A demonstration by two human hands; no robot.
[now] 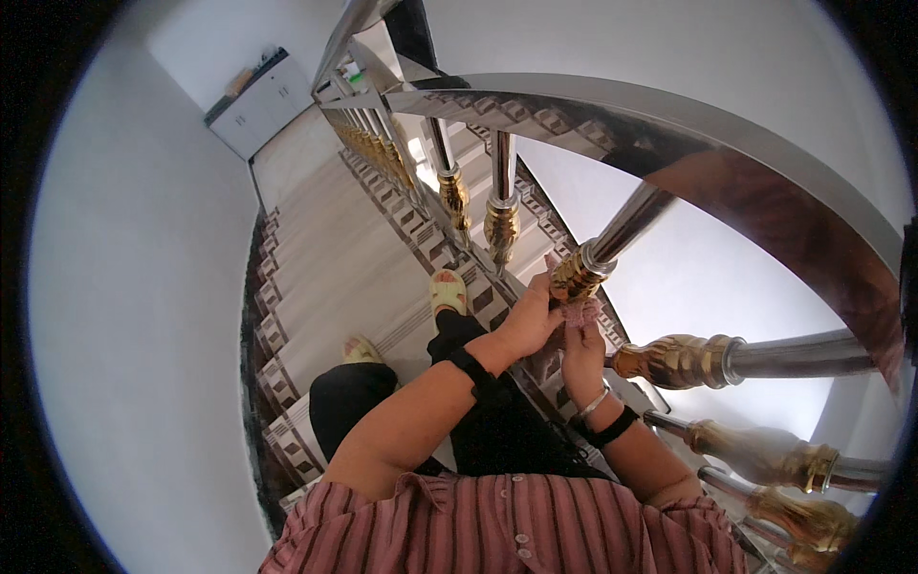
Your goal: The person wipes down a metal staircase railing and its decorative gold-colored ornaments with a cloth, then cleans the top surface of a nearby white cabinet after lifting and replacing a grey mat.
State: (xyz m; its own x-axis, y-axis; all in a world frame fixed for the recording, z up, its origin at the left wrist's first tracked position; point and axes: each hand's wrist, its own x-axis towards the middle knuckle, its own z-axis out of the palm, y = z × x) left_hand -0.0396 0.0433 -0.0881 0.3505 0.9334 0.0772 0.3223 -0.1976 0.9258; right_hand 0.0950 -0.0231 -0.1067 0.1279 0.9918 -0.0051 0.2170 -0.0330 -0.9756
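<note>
A pink cloth is wrapped about the lower part of a metal baluster with a ribbed gold-coloured sleeve and a silver upper tube. My left hand grips the cloth on the left side of the post; some of its fingers are hidden behind the sleeve. A bit of cloth shows above those fingertips. Just below the sleeve, my right hand pinches the cloth between thumb and fingers. Both hands are close together, touching the cloth.
The polished handrail curves over the balusters. Beside my right hand juts another gold-sleeved baluster. My slippered feet are on pale tiled stairs with patterned borders. A white wall bounds the left; a white cabinet stands beyond the steps.
</note>
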